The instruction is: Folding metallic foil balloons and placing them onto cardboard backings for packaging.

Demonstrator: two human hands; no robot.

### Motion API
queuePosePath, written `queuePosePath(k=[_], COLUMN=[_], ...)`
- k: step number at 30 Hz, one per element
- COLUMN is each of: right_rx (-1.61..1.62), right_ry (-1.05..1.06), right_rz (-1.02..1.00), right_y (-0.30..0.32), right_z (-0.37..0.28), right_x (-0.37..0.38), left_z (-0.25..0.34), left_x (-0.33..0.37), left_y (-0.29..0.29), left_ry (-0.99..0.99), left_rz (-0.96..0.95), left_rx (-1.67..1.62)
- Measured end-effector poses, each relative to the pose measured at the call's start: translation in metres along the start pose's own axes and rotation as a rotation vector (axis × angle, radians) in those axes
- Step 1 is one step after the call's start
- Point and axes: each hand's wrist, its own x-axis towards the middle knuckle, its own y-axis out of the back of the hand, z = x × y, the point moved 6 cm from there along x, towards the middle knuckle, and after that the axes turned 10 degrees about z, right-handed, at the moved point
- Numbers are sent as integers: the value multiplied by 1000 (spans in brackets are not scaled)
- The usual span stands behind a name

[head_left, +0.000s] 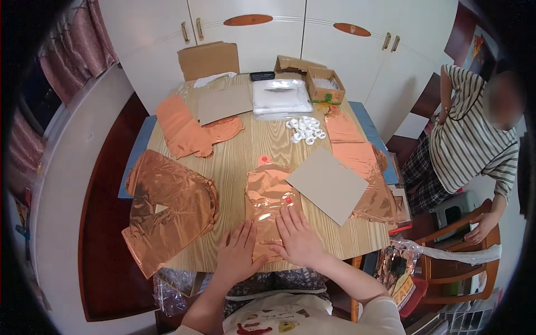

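Observation:
A flat, folded rose-gold foil balloon (271,187) lies in front of me at the near middle of the table, with a red round sticker on it and another just beyond its far end. My left hand (238,251) rests on its near left edge, fingers stretched out. Across from it, my right hand (301,241) lies flat on the near right side, fingers extended and holding nothing. A grey cardboard sheet (328,184) touches the foil's right side. To the left spreads a pile of copper-coloured foil balloons (167,215).
More foil balloons lie far left (181,128) and right (345,139). Small white rings (305,130), a stack of clear plastic bags (281,103), a cardboard box (328,96) and another grey sheet (223,104) sit toward the back. At right, a person (466,128) stands by a wooden chair (491,245).

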Motion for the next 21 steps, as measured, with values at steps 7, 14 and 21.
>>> queuePosePath(k=[7,14,21], right_rx=[14,27,155], right_ry=[-86,-87,-126], right_rz=[-56,-71,-184], right_y=[-2,-7,-4], right_z=[3,4,7], right_x=[2,4,2], left_z=[0,35,45], left_x=[0,51,113], left_y=[0,14,-36], left_ry=[1,-366,-567], left_rz=[-12,-59,-122], left_rx=[38,-342,-358])
